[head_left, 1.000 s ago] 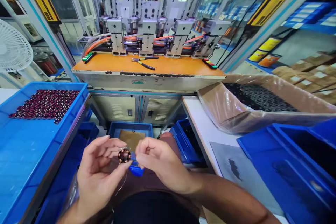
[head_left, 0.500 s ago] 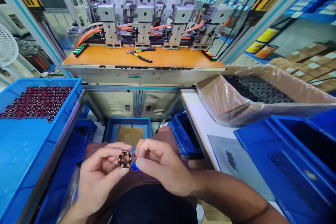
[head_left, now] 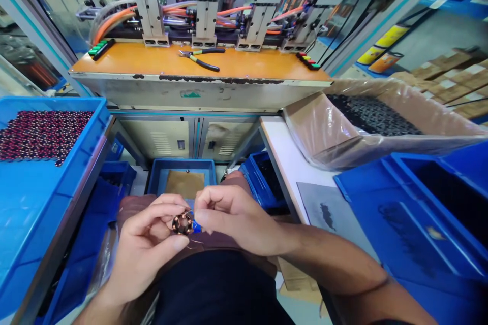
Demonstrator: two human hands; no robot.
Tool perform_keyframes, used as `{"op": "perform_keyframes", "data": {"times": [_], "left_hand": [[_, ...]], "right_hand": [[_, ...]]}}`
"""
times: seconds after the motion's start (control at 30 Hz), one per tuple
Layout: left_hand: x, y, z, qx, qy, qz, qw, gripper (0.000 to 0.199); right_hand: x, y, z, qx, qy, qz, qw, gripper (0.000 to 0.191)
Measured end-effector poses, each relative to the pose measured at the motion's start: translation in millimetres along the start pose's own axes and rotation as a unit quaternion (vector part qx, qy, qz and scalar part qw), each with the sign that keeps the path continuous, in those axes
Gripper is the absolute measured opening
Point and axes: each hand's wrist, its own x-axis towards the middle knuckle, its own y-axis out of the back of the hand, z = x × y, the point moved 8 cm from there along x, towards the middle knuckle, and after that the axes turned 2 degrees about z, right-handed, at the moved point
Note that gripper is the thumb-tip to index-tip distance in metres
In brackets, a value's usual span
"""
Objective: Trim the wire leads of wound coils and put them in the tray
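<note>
Over my lap, my left hand (head_left: 147, 238) grips a small round stator (head_left: 182, 224) between thumb and fingers. Black slots and copper windings ring its open centre, which faces me. Close beside it on the right, my right hand (head_left: 236, 218) is closed in a pinch at a thin copper wire (head_left: 189, 212) running from the stator's top. Another loose wire end (head_left: 195, 241) sticks out below. Something bright blue (head_left: 196, 226) shows between the hands, partly hidden by my right fingers; its kind is unclear.
Ahead stands a machine with an orange top (head_left: 244, 67), where pliers (head_left: 202, 58) lie. A blue tray (head_left: 34, 183) at left holds rows of stators. At right are a plastic-lined carton (head_left: 324, 137) of dark parts and blue bins (head_left: 381, 203). A blue tray (head_left: 152, 177) sits on the floor.
The view has tilted down slightly. The stator has turned a little in my left hand, and the thin wires now show between my hands and below. My right hand stays pinched beside it.
</note>
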Motion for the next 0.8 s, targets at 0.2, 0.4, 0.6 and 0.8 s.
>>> {"op": "perform_keyframes", "data": {"times": [0.2,0.4,0.6,0.8], "left_hand": [[1.8,1.7,2.0,0.016,0.004,0.010,1.000,0.027],[3.3,0.9,4.1,0.013,0.017,0.021,1.000,0.024],[0.4,0.9,5.5,0.022,0.040,0.027,0.999,0.022],[-0.3,-0.8,7.5,0.018,0.058,-0.005,0.998,0.022]], "right_hand": [[-0.5,-2.5,5.6,-0.002,-0.033,-0.017,0.999,0.042],[2.2,-2.3,2.1,0.000,0.008,-0.030,1.000,0.036],[4.7,6.3,-3.7,-0.052,-0.011,-0.016,0.998,0.037],[4.2,11.4,-9.1,-0.119,0.001,-0.008,0.993,0.030]]}}
